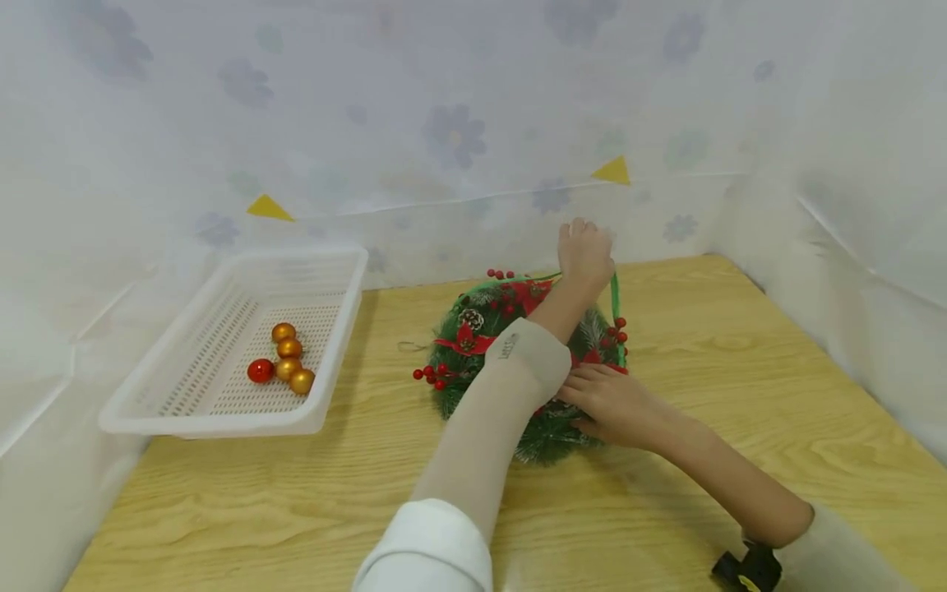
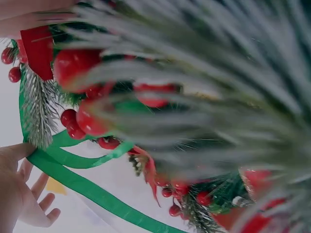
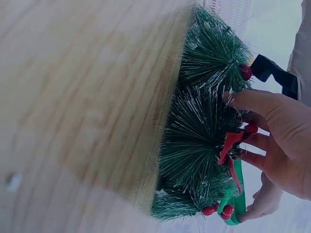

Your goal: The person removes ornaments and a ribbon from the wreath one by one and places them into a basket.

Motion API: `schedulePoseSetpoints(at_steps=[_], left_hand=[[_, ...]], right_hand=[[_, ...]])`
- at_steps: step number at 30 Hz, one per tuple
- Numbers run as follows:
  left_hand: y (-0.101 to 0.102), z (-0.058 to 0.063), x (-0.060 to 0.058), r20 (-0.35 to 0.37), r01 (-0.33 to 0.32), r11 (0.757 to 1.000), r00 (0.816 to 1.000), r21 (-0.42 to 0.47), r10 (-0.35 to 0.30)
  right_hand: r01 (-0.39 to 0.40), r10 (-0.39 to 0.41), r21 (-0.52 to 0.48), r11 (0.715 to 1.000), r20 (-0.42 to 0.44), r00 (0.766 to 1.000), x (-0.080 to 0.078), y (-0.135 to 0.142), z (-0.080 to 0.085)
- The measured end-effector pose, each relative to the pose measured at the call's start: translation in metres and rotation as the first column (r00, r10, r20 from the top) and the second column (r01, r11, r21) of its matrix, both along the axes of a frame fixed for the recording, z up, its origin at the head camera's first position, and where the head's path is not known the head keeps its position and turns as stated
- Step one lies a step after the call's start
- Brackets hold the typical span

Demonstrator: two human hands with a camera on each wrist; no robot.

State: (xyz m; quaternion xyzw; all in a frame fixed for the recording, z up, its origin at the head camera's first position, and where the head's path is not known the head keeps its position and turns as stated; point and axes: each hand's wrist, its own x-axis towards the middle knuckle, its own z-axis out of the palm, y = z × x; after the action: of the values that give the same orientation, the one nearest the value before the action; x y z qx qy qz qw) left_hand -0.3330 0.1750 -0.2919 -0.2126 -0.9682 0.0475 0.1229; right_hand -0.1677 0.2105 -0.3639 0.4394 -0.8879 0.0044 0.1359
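Observation:
A Christmas wreath (image 1: 547, 440) of frosted green sprigs lies on the table, trimmed with red berries, red fabric flowers and a pine cone (image 1: 470, 319). My left hand (image 1: 587, 251) reaches over its far side and pinches a green ribbon (image 1: 615, 298), which bends at the thumb in the left wrist view. Below it, my right hand (image 1: 621, 403) holds the wreath's near right side. In the right wrist view the thumb presses the sprigs (image 3: 194, 131), with the other fingers among the red trimmings. My left forearm hides the middle of the wreath.
On the left stands a white plastic basket (image 1: 348, 316) holding a red ball (image 1: 261, 371) and several gold balls (image 1: 288, 349). A thin wire loop (image 1: 411, 347) sticks out left of the wreath. A flowered white curtain (image 1: 455, 136) borders the wooden table (image 1: 296, 501).

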Motion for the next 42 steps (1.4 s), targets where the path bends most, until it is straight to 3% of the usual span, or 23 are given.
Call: schedulePoseSetpoints(at_steps=[7,12,15,20,24,27,33,36,42], left_hand=[[0.016,0.004,0.014,0.017,0.011,1.000,1.000,-0.024,-0.010],[0.017,0.013,0.022,-0.008,0.045,0.993,0.999,0.106,-0.044],[0.008,0.021,0.024,-0.057,0.093,0.972,0.995,0.216,-0.083],[-0.020,0.044,0.025,-0.133,0.183,0.900,0.981,0.395,-0.141],[-0.048,0.067,0.023,-0.193,0.222,0.856,0.970,0.466,-0.146],[-0.071,0.082,0.022,-0.249,0.233,0.843,0.961,0.485,-0.122],[-0.108,0.106,0.019,-0.308,0.231,0.786,0.950,0.573,-0.054],[-0.125,0.117,0.016,-0.352,0.246,0.776,0.935,0.581,-0.033],[-0.167,0.140,0.012,-0.396,0.210,0.796,0.918,0.567,0.040]], right_hand=[[0.031,-0.031,-0.002,1.000,0.025,0.999,0.003,-0.004,0.001],[0.056,-0.057,0.011,0.998,0.053,0.997,0.005,-0.006,0.003],[0.039,-0.040,0.017,0.999,0.041,0.998,0.004,-0.007,0.002],[0.014,-0.014,0.003,1.000,0.060,0.998,0.002,-0.008,0.001],[0.011,-0.010,-0.017,1.000,0.069,0.998,0.002,-0.007,0.000],[0.012,-0.011,-0.008,1.000,0.062,0.998,0.000,-0.007,-0.001],[0.012,-0.012,0.005,1.000,0.059,0.998,-0.003,-0.006,0.000],[0.001,-0.001,0.002,1.000,0.066,0.998,-0.005,-0.005,0.000],[-0.002,0.003,-0.002,1.000,0.078,0.997,-0.012,-0.001,0.000]])
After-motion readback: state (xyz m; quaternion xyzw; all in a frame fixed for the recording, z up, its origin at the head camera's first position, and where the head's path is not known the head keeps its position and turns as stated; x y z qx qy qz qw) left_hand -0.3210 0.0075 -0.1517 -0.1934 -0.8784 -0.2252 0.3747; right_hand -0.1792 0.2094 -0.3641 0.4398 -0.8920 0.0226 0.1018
